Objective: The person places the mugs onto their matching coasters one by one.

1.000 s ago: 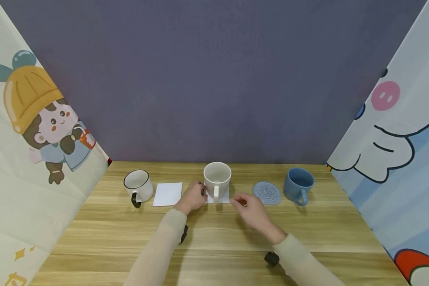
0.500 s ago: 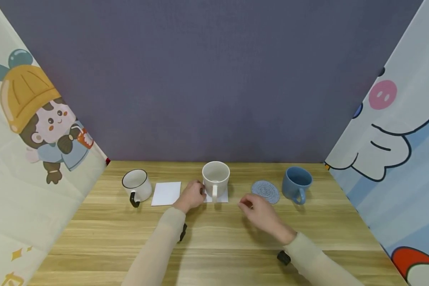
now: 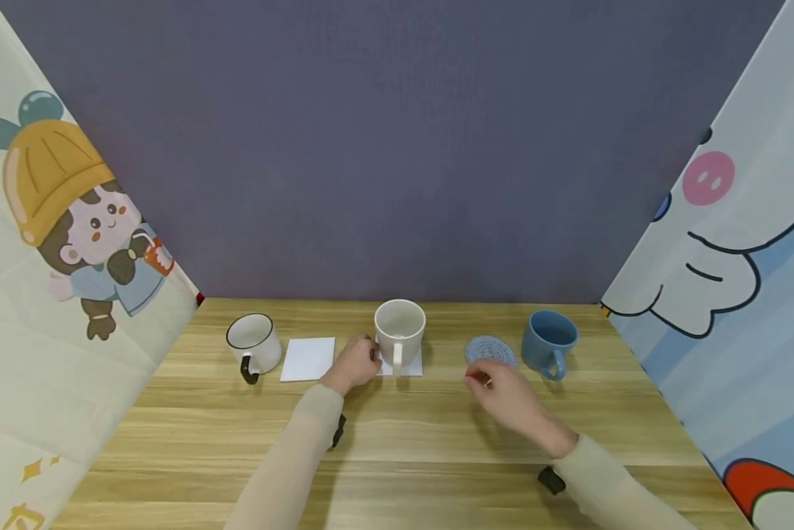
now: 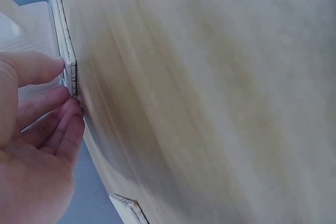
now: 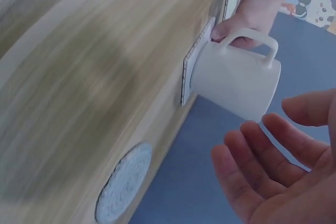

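A white mug (image 3: 399, 346) stands upright on a white square coaster (image 3: 414, 366) at the table's middle back, its handle facing me. My left hand (image 3: 355, 364) is at the left side of that coaster. In the left wrist view, thumb and fingers (image 4: 42, 70) pinch the coaster's edge. My right hand (image 3: 512, 401) hovers in front of the round blue-grey coaster (image 3: 488, 349), overlapping its near edge in the head view. The right wrist view shows its fingers (image 5: 252, 161) loosely bent, with nothing between them and the thumb.
Beyond the round coaster, a blue mug (image 3: 547, 338) stands on the right. On the left are a white mug with a black rim and handle (image 3: 254, 344) and another white square coaster (image 3: 307, 359). A dark grey panel (image 3: 397, 147) closes off the wooden table's (image 3: 397, 456) back.
My right hand has moved right, from beside the middle mug to in front of the round coaster. The left hand and the mugs have stayed in place.
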The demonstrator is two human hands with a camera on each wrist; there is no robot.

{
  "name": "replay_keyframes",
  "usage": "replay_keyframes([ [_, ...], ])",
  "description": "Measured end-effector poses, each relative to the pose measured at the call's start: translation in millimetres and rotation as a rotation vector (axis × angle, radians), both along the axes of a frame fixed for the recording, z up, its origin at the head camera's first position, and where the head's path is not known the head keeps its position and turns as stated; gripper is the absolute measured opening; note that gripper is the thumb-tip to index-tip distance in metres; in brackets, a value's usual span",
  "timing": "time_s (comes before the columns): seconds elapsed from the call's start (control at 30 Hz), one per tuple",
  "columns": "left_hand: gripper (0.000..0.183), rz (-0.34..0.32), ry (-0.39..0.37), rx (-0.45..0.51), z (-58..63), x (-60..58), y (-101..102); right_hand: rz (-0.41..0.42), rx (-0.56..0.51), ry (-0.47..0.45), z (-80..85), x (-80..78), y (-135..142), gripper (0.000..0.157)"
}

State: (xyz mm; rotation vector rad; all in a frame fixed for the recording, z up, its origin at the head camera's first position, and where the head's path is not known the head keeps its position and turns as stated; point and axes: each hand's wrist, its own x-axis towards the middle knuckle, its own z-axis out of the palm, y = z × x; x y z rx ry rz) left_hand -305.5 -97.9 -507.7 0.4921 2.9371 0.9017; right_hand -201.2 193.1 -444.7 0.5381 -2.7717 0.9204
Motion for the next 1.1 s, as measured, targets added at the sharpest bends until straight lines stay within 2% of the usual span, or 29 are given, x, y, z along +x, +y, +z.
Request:
replay_keyframes([
  [0.53,0.004,-0.002,-0.007,0.002,-2.1,-2.4,-1,-0.069,-0.067,0.096,9.8,4.9,27,0.009],
  [1.1,0.009,-0.019,0.026,0.011,-0.3,1.4,-1,-0.216,-0.141,0.138,10.6,9.6,65,0.012],
])
